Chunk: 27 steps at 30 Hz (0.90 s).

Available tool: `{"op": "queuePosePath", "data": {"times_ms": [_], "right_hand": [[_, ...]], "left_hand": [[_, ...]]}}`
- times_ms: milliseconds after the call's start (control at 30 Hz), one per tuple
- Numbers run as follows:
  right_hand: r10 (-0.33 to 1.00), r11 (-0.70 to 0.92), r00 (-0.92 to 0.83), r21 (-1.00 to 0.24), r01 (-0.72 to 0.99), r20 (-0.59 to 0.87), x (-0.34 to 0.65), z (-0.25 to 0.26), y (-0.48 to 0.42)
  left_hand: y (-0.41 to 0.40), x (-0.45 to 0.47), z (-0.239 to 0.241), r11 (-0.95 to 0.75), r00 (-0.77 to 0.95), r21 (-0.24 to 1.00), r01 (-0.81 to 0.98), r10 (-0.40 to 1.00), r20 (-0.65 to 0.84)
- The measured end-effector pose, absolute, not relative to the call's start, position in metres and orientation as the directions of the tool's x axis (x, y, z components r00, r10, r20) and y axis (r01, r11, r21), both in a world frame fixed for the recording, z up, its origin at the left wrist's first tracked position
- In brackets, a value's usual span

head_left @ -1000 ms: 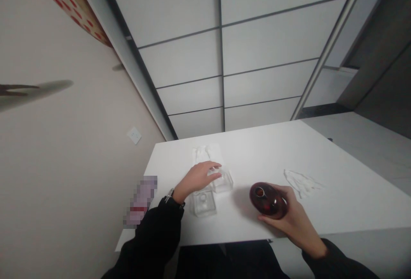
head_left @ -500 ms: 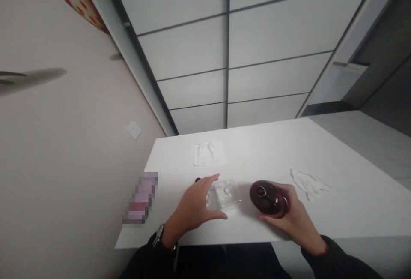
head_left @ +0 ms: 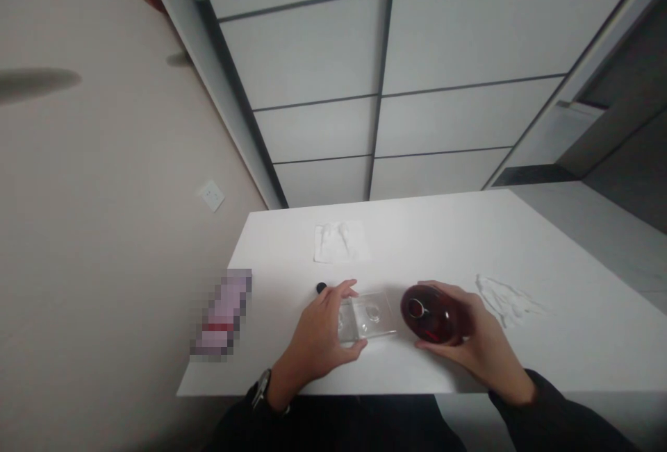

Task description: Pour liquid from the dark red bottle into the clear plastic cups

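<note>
My left hand [head_left: 320, 337] curls around the left end of a clear plastic tray [head_left: 372, 315] that lies flat on the white table [head_left: 442, 244]; thumb below, fingers above, gripping its edge. A wristwatch shows on that wrist. My right hand [head_left: 476, 344] wraps around a dark red glass bottle [head_left: 430, 314] with a small open neck, standing just right of the tray. A small black cap [head_left: 321, 288] lies beside my left fingertips.
A white folded cloth [head_left: 340, 241] lies further back on the table. A crumpled white glove or tissue [head_left: 505, 299] sits to the right. A blurred pink object [head_left: 221, 313] is at the table's left edge. A wall runs along the left.
My left hand drew back from the far tray area and closed on the clear tray's left end. The red bottle in my right hand shifted slightly toward the tray.
</note>
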State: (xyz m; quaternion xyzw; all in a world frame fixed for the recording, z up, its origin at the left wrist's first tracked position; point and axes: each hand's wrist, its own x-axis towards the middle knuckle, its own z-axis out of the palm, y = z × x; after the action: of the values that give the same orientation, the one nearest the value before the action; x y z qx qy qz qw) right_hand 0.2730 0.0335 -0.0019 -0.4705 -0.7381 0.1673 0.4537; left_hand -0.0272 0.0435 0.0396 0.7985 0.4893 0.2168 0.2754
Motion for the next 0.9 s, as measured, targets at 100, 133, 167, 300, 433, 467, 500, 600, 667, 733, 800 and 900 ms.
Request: {"op": "queuePosePath", "data": {"times_ms": [100,133,167,300,433,467,500,600,667,733,800,900], "right_hand": [[0.807,0.556,-0.241,-0.559,0.614,0.539,0.276,0.011,0.043],[0.793,0.573,-0.274,-0.513,0.639,0.544,0.276,0.015,0.045],[0.773,0.596,-0.313,-0.461,0.658,0.552,0.276,0.018,0.047],[0.673,0.683,-0.463,-0.246,0.687,0.577,0.275,0.024,0.052],[0.618,0.709,-0.552,-0.093,0.699,0.559,0.273,0.031,0.055],[0.609,0.712,-0.567,-0.067,0.699,0.555,0.273,0.033,0.056],[0.600,0.715,-0.580,-0.045,0.697,0.550,0.272,0.036,0.056],[0.575,0.724,-0.616,0.016,0.690,0.539,0.270,0.043,0.059],[0.558,0.729,-0.636,0.052,0.683,0.533,0.268,0.047,0.060],[0.546,0.729,-0.652,0.085,0.679,0.526,0.267,0.050,0.061],[0.537,0.727,-0.665,0.115,0.677,0.519,0.266,0.052,0.062],[0.537,0.723,-0.686,0.151,0.674,0.490,0.267,0.055,0.062]], "left_hand": [[0.044,-0.028,0.039,-0.365,0.424,0.649,0.667,0.903,0.072],[0.043,-0.028,0.038,-0.363,0.422,0.650,0.668,0.904,0.071],[0.043,-0.028,0.038,-0.360,0.420,0.653,0.667,0.905,0.070],[0.043,-0.028,0.036,-0.347,0.412,0.675,0.652,0.909,0.070],[0.042,-0.028,0.032,-0.356,0.399,0.677,0.644,0.911,0.100],[0.042,-0.028,0.031,-0.363,0.399,0.676,0.641,0.910,0.110],[0.042,-0.028,0.030,-0.369,0.400,0.675,0.640,0.909,0.117],[0.043,-0.028,0.029,-0.376,0.409,0.673,0.637,0.905,0.118],[0.043,-0.029,0.029,-0.383,0.423,0.675,0.631,0.899,0.115],[0.044,-0.030,0.029,-0.391,0.437,0.676,0.625,0.893,0.112],[0.044,-0.030,0.030,-0.392,0.440,0.673,0.627,0.891,0.109],[0.044,-0.029,0.032,-0.387,0.439,0.671,0.632,0.893,0.101]]}}
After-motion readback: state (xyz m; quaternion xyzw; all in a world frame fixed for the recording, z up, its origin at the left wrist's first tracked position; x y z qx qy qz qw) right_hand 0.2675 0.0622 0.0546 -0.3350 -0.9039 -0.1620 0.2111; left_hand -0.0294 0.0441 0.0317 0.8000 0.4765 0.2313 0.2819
